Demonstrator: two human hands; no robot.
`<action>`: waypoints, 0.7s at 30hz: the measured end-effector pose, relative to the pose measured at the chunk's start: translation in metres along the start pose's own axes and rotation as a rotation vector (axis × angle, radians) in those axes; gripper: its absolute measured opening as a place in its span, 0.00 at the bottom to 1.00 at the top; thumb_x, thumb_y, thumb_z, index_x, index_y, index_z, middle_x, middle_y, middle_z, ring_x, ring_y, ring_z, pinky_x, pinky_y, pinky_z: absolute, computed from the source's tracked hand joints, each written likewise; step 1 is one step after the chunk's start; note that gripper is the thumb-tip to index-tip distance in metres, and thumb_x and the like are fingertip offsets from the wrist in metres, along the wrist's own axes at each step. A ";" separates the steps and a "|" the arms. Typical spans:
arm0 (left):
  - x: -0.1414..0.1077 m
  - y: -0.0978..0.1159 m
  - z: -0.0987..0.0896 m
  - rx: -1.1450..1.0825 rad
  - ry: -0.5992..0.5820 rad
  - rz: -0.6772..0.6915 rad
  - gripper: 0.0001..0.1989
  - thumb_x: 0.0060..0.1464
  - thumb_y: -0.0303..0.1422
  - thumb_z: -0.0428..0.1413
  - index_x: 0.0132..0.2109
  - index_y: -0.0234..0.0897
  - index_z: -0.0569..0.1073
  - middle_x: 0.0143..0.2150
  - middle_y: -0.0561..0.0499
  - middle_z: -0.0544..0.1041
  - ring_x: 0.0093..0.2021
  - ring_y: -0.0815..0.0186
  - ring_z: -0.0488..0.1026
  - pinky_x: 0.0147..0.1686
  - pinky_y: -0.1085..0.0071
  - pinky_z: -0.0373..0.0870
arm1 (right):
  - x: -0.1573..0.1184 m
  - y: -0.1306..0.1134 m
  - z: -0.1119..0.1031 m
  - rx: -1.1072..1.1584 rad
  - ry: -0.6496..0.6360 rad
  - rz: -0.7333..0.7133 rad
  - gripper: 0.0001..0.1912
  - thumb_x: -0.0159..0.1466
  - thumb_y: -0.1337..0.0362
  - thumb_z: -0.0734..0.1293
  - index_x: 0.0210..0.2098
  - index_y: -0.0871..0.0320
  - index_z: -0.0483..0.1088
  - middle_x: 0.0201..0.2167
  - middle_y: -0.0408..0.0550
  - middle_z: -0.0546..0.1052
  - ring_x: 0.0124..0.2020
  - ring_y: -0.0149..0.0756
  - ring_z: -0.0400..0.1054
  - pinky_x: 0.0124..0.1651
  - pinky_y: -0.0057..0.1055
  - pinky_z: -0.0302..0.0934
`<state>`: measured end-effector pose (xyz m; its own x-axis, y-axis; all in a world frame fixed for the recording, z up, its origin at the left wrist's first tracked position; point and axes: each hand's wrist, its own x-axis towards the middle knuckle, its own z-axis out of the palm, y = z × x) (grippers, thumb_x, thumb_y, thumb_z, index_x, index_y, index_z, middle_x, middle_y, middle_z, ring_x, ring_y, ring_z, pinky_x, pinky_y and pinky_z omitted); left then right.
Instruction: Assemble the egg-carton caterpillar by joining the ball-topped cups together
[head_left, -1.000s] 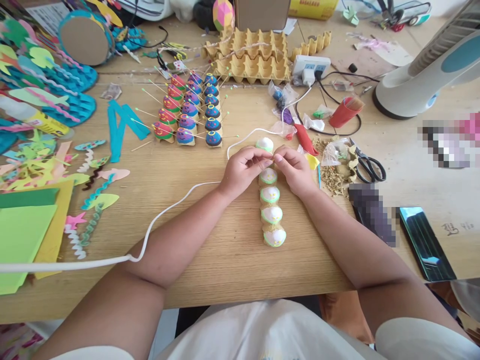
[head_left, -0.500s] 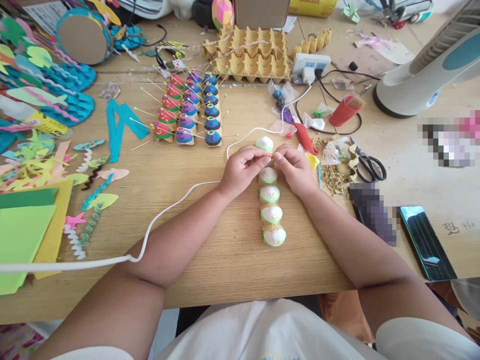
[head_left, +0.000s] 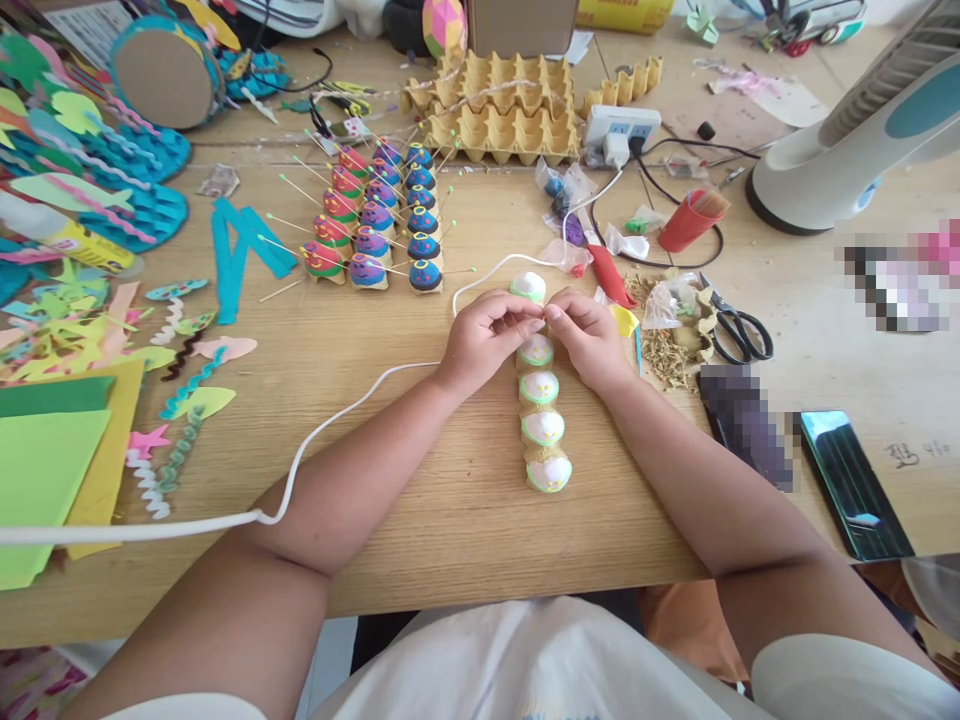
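Observation:
A strip of egg-carton cups (head_left: 541,430) covered in white, with green rims and small yellow bits, lies lengthwise in front of me on the wooden table (head_left: 420,520). Over its far part my left hand (head_left: 491,335) and my right hand (head_left: 589,335) meet, fingertips pinched close together. Whatever lies between the fingers is too small to make out. The farthest white cup (head_left: 528,287) shows just beyond the fingertips. Close to my right hand rests a yellow piece of clay (head_left: 624,320).
Painted egg-carton strips (head_left: 373,225) with pins stand behind, left of centre. Egg trays (head_left: 502,105) and a power strip (head_left: 622,130) sit at the back. Scissors (head_left: 739,325), a phone (head_left: 855,485) and a fan (head_left: 832,150) are on the right. A white cable (head_left: 322,430) crosses my left arm.
Both hands stay over the far part of the strip, with only a very slight shift of the fingertips. Nothing else has visibly moved.

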<state>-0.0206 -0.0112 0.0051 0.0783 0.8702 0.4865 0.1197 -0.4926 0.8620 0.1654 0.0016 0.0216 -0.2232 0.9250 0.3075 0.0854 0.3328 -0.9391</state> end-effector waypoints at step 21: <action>0.000 0.000 -0.002 0.093 0.020 0.061 0.14 0.67 0.47 0.68 0.43 0.42 0.87 0.39 0.50 0.85 0.37 0.67 0.76 0.37 0.70 0.72 | 0.000 0.001 0.000 -0.014 -0.014 -0.032 0.33 0.65 0.29 0.73 0.28 0.53 0.74 0.29 0.43 0.73 0.33 0.34 0.65 0.43 0.37 0.66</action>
<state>-0.0228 -0.0114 0.0050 0.0689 0.8384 0.5407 0.2066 -0.5422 0.8144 0.1651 0.0024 0.0206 -0.2393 0.9114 0.3349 0.0914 0.3645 -0.9267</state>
